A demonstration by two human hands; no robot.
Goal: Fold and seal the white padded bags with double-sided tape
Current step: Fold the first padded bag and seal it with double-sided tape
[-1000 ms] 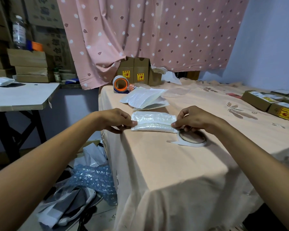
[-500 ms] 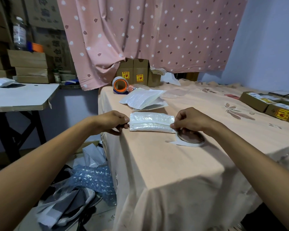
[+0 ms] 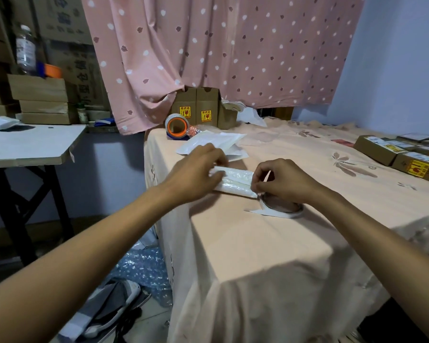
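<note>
Folded bag [image 3: 235, 180] flat on table [image 3: 245, 243] near left front corner, long side across. Left hand [image 3: 196, 174] over bag's left end, fingers curled down on it, thumb tucked at the edge; slightly blurred. Right hand [image 3: 282, 181] at bag's right end, fingertips pinched on the folded edge. Tape roll [image 3: 281, 209] lying flat just beside bag's right end, partly under right hand, loose strip trailing left. Spare bags [image 3: 208, 143] stacked behind, close to left hand. Orange-core tape [image 3: 176, 126] at back corner, boxes [image 3: 198, 112] behind it. Labelled boxes [image 3: 406, 157] far right.
</note>
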